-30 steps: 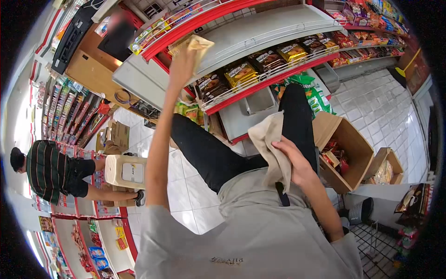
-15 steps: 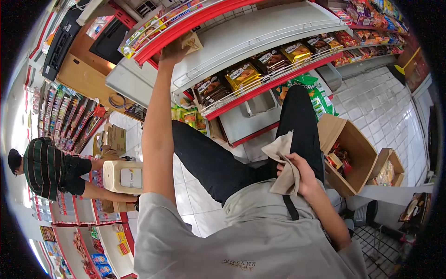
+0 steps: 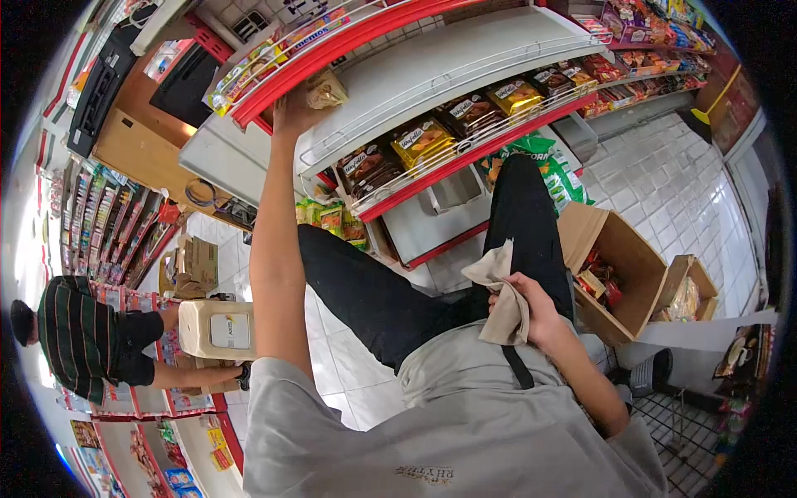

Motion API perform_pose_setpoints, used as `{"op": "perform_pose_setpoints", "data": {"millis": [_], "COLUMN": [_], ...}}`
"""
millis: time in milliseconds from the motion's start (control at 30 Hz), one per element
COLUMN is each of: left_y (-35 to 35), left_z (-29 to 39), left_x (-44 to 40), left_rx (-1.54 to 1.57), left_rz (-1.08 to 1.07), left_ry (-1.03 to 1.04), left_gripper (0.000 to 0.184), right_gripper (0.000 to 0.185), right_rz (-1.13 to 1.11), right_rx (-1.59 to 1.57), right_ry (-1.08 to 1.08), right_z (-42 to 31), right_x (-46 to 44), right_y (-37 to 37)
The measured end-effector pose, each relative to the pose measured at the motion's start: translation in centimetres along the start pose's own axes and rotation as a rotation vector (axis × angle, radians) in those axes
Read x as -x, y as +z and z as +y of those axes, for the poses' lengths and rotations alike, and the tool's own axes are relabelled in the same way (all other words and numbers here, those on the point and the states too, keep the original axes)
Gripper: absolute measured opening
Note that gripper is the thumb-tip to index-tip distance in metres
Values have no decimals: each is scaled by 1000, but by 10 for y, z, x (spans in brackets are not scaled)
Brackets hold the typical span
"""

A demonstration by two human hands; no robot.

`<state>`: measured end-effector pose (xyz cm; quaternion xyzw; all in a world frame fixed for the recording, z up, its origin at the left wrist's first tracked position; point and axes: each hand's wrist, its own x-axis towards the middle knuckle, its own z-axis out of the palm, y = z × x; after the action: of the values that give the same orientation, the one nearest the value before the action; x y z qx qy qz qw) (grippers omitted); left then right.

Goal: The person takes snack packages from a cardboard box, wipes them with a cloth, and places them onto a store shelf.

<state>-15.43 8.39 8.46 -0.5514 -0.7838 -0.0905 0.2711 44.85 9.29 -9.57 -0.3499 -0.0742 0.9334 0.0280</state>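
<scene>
My left hand (image 3: 292,114) reaches onto the left end of the bare grey shelf (image 3: 432,70), partly under the red edge of the shelf above. It is closed on a crumpled beige cloth (image 3: 326,90), whose far side sticks out beyond the fingers; the fingers themselves are mostly hidden. In front of my lap, my right hand (image 3: 535,309) grips a folded beige cloth (image 3: 504,311), with one corner pointing up. Below the bare shelf, a lower shelf holds Wafello packs (image 3: 423,141) in brown and yellow behind a wire rail.
Mentos packs (image 3: 313,30) line the top shelf. Green popcorn bags (image 3: 564,176) stand under the rack. To the right are an open cardboard box (image 3: 635,278) and a smaller box (image 3: 693,286). At left, a person in a striped shirt (image 3: 79,332) bends near a cream container (image 3: 195,328).
My left hand and its cloth have shifted slightly along the shelf. The right hand still holds its cloth at the lap. The person at left has moved an arm slightly.
</scene>
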Motion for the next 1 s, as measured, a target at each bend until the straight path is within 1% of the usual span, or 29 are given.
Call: {"op": "perform_pose_setpoints", "data": {"millis": [233, 433, 533, 567, 633, 667, 700, 733, 767, 800, 833, 867, 900, 933, 967, 1000], "left_y": [14, -19, -1, 0, 6, 17, 22, 16, 17, 4, -13, -53, -85, -87, -96, -101], "left_z": [-18, 14, -3, -9, -17, -29, -30, -17, -11, 21, 52, 110, 183, 230, 265, 299], "left_x": [-2, 3, 6, 7, 4, 3, 6, 9, 12, 6, 18, 30, 45, 61, 75, 88], "left_rx": [-68, 61, -56, -55, 40, -1, 224, 472, 687, 426, 360, 285, 261, 293, 485, 669], "left_rz": [-11, -80, 17, 16, 57, 212, 32, -163, -354, -181, -49, 87, 117, 101, 1, -101], "left_ry": [-68, -102, -76, -72, 64, 56, 109, 119, 86, 178, 230, 269, 159, 170, 202, 233], "left_gripper": [98, 98, 86, 86, 103, 103, 88, 74, 61, 41, 42, 44, 44, 44, 49, 55], "right_gripper": [33, 32, 31, 30, 30, 29, 29, 29, 29, 30, 31, 32, 32, 31, 30, 30], "right_rz": [-12, -18, -37, -47, -53, -40, -118, -183, -229, -268, -336, -293, -253, -337, -434, -423], "right_rx": [-27, -79, -98, -109, -107, -111, -145, -185, -190, -181, -178, -156, -126, -133, -135, -151], "right_ry": [-9, -32, -23, -21, -54, -99, -64, -38, 7, 22, -29, -143, -243, -287, -324, -327], "right_z": [-4, -7, -9, -10, -11, -11, -13, -14, -17, -26, -33, -42, -52, -72, -88, -97], "right_x": [-1, -2, -9, -9, -8, 0, -2, -11, -11, 4, 12, 22, 29, 23, 24, 32], "right_y": [-4, -10, -20, -22, -12, -10, -18, -27, -27, -12, -5, 4, 3, -7, -16, -20]}}
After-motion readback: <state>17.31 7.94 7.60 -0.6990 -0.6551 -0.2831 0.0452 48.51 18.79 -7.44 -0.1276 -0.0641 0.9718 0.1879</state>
